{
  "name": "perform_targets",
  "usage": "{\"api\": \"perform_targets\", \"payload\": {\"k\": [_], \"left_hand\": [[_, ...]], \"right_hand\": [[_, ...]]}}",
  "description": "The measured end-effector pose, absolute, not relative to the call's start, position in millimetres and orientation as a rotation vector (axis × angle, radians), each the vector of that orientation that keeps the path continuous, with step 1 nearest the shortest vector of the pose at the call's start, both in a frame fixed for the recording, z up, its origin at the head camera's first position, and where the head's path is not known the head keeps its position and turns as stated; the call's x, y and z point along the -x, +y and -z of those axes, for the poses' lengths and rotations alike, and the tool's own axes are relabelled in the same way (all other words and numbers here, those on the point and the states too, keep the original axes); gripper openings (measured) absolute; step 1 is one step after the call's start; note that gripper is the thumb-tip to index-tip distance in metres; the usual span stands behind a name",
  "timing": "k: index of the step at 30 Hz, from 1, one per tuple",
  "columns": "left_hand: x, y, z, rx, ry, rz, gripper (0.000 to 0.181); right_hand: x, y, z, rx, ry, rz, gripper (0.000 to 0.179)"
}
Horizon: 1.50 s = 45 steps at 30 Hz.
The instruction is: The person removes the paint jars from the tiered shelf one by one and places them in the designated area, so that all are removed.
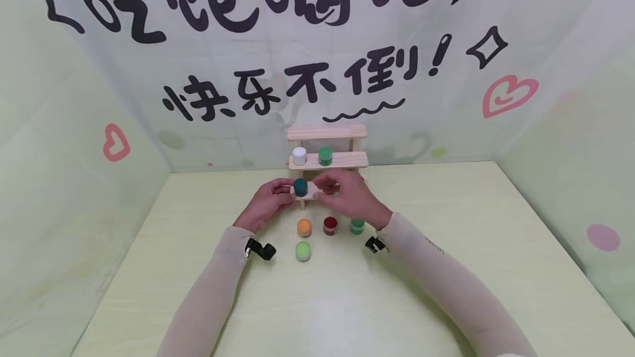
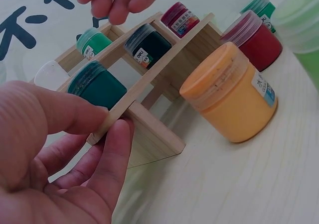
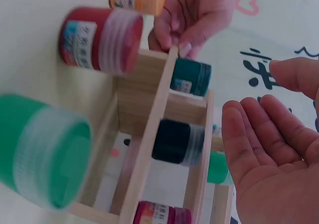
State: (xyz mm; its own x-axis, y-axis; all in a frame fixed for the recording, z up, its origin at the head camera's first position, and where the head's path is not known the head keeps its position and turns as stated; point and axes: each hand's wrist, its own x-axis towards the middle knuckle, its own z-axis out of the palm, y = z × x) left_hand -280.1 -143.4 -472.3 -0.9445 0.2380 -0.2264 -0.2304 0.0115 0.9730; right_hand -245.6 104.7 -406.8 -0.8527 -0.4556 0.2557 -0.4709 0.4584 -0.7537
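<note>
My left hand [image 1: 267,201] pinches the left end of the lowest step of a small wooden tiered stand [image 1: 327,133], thumb above and fingers underneath. A teal paint jar [image 2: 97,86] stands on that step right beside the thumb. Farther along the same step are a dark paint jar [image 3: 174,142] and a magenta one [image 2: 179,20]. Over the step's right part hovers my right hand [image 1: 349,194], its fingers loosely bent and nothing between them. In the head view it hides the dark jar and nearly all of the magenta one.
The middle step bears a white jar [image 1: 299,156] and a green jar [image 1: 324,156]. On the table before the stand are orange [image 1: 304,228], dark red [image 1: 330,226], green [image 1: 357,227] and light green [image 1: 303,252] jars. A lettered cloth [image 1: 268,142] hangs behind.
</note>
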Motion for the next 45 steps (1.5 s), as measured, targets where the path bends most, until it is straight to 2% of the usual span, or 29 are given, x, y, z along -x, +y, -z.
{"api": "perform_targets", "payload": {"k": [12, 26, 33, 40, 45], "left_hand": [[282, -142, 475, 0.006, 1.99, -2.0, 0.044], [282, -143, 476, 0.017, 2.005, -1.979, 0.046], [282, -142, 474, 0.034, 1.997, -1.973, 0.046], [282, -143, 474, 0.041, 1.99, -1.978, 0.046], [282, -142, 474, 0.046, 1.984, -1.989, 0.045]], "right_hand": [[279, 115, 384, -0.631, -2.551, -1.462, 0.029], [301, 114, 395, -0.543, -2.543, -1.425, 0.026], [309, 113, 396, -0.529, -2.644, -1.413, 0.034], [311, 112, 395, -0.558, -2.736, -1.331, 0.051], [313, 110, 393, -0.591, -2.784, -1.253, 0.051]]}}
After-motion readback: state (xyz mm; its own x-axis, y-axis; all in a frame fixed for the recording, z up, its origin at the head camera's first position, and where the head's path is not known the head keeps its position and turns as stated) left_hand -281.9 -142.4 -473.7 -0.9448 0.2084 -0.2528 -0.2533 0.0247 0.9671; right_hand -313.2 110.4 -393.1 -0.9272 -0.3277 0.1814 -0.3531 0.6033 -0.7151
